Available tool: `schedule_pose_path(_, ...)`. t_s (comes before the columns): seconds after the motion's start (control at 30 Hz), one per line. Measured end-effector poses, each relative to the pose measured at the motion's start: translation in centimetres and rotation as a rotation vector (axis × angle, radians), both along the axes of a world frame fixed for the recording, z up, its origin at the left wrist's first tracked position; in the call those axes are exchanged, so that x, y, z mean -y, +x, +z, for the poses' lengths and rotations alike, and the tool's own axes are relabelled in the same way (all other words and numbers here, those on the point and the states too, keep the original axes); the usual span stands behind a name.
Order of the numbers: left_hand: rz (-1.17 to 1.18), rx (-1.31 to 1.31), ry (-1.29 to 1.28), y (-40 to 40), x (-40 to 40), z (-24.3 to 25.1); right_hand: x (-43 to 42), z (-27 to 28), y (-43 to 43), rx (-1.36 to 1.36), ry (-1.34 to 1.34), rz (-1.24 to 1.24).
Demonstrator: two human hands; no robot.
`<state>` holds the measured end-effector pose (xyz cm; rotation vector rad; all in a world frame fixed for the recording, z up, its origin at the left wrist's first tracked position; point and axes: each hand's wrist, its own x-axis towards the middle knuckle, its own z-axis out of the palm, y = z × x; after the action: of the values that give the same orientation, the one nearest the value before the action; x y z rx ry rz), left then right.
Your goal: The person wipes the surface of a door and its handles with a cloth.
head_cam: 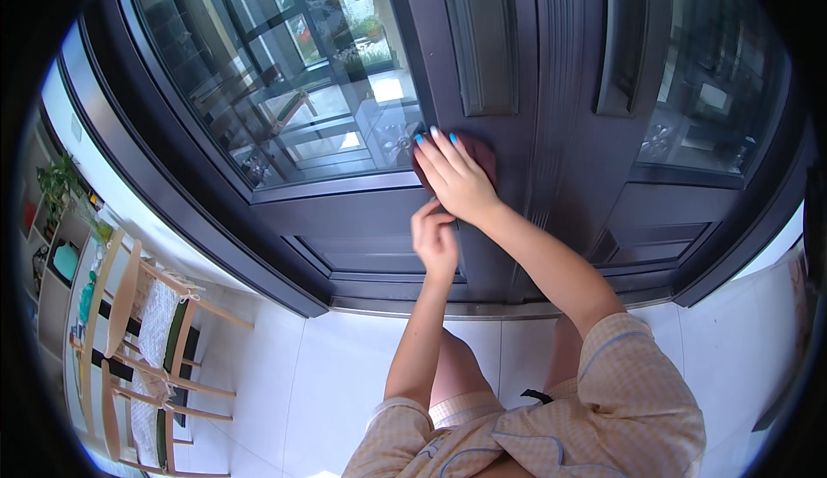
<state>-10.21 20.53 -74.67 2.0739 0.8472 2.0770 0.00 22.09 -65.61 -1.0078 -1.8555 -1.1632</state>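
Note:
My right hand [457, 181] lies flat on a dark red cloth [486, 155], its fingers pointing up and slightly left. It presses the cloth against the dark door [510, 135], close to the lower right corner of the left glass pane [323, 90]. Part of the cloth is hidden under the palm and fingers. Just below, my left hand [434, 239] is held up with its fingers curled in. Nothing shows inside it, and its fingertips come near the cloth's lower edge.
A long vertical door handle [623, 45] stands on the right leaf, beside another glass pane [711, 90]. A metal threshold [446, 309] runs along the tiled floor [349, 362]. At left are wooden chairs [123, 297] with cushions, a table and shelves [55, 284].

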Motion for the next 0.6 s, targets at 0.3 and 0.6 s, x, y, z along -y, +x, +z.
schedule_pose_path(0.3, -0.642, 0.493, -0.838, 1.0, 0.0, 0.5, 2.1, -5.3, -0.8, -0.434, -0.211, 0.394)
schedule_pose_path(0.6, -0.528, 0.658, -0.548, 2.6, 1.9, 7.1, 5.4, 1.3, 4.6, -0.258, -0.416, 0.714)
